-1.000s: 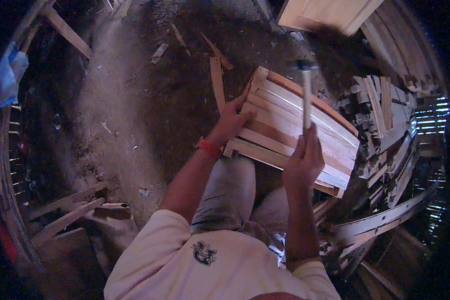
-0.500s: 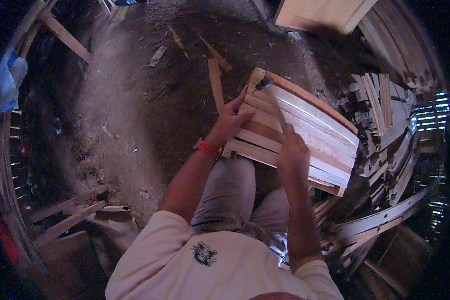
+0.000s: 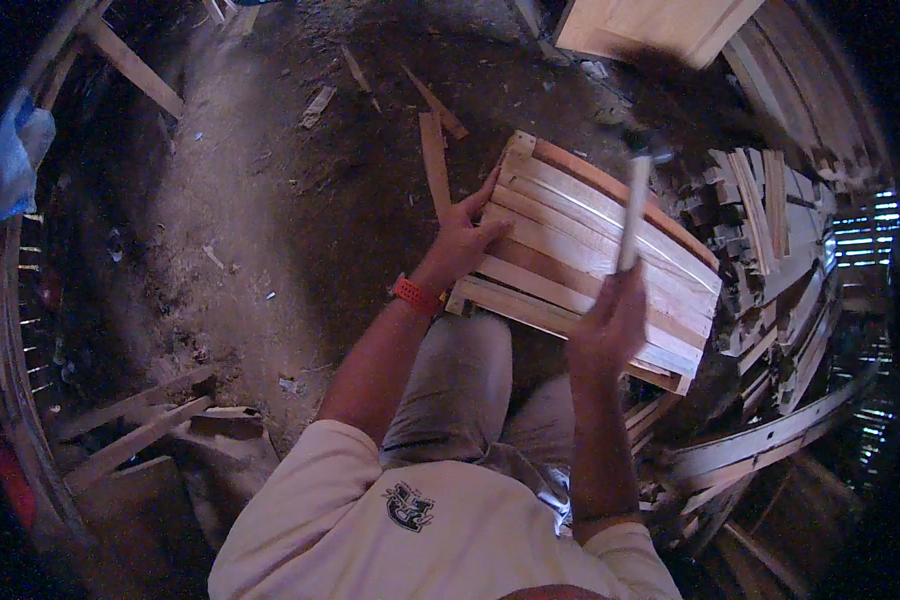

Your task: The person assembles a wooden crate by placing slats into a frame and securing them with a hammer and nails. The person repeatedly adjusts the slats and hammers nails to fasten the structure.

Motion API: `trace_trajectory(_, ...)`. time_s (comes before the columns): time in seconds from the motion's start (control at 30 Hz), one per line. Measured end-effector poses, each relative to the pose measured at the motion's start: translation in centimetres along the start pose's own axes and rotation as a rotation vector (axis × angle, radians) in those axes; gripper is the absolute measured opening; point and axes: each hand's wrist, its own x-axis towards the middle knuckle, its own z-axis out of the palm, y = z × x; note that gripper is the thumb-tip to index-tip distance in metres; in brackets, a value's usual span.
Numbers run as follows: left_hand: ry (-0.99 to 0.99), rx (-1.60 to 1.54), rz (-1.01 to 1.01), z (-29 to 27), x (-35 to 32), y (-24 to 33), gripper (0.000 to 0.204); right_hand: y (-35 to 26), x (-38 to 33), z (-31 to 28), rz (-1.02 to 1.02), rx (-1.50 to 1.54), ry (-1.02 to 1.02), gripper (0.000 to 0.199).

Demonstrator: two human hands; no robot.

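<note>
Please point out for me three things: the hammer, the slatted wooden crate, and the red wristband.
hammer (image 3: 631,215), head view, middle of the pale handle above the right hand.
slatted wooden crate (image 3: 560,255), head view, a bare slat near its middle.
red wristband (image 3: 415,294), head view, the band on the left wrist.

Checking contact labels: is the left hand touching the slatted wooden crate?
Touching. The head view shows the left hand pressed flat on the slatted wooden crate's near-left slats.

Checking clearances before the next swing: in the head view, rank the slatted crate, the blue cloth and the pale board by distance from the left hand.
1. Slatted crate, under the left hand.
2. Pale board, top, right of centre.
3. Blue cloth, far left edge.
</note>
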Motion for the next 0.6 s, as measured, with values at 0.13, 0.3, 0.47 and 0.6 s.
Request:
trace_trajectory(0.13, -0.046, 0.004, -0.012, -0.9, 0.5, -0.6, 0.081, 0.7, -0.4, 1.3, 0.057, 0.016, -0.345, 0.043)
trace_trajectory(0.3, 0.001, 0.042, 0.013, 0.0, 0.0, -0.1, 0.080, -1.4, 0.1, -1.3, 0.230, 0.153, -0.025, 0.041)
trace_trajectory(0.47, 0.008, 0.025, -0.018, -0.8, 0.1, -0.8, 0.077, 0.1, 0.9, 0.3, 0.093, 0.040, -0.437, 0.038)
trace_trajectory(0.6, -0.026, -0.062, -0.016, -0.6, 0.4, -1.1, 0.076, -1.1, 0.2, -0.5, 0.214, 0.117, 0.058, 0.043)
